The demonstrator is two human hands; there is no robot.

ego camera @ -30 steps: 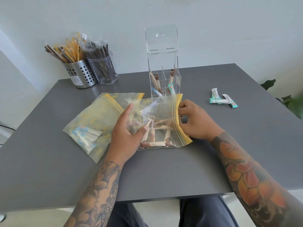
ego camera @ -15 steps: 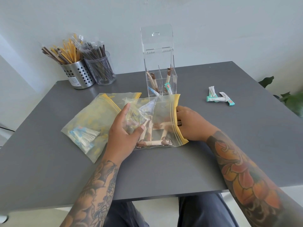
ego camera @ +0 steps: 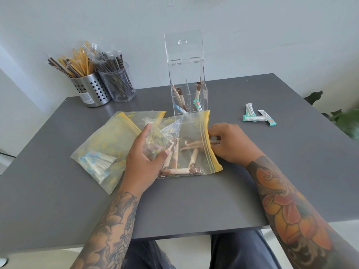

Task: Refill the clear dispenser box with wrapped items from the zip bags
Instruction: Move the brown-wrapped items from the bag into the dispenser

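A clear zip bag with a yellow seal lies mid-table and holds several tan and brown sugar sticks. My left hand presses down on its closed end and grips the plastic. At the bag's yellow mouth, the fingers of my right hand pinch the end of a brown stick that pokes out. A second zip bag with blue and white packets lies to the left, partly under the first. Behind them stands the clear dispenser box, lid raised, with a few sticks in its compartments.
Three teal and white packets lie loose at the right of the grey table. A perforated metal cup and a clear cup, both full of wrapped stirrers, stand at the back left. Plant leaves show past the right edge.
My right hand's fingers have closed on a brown stick at the bag's mouth and drawn its end out. My left hand stays on the bag.
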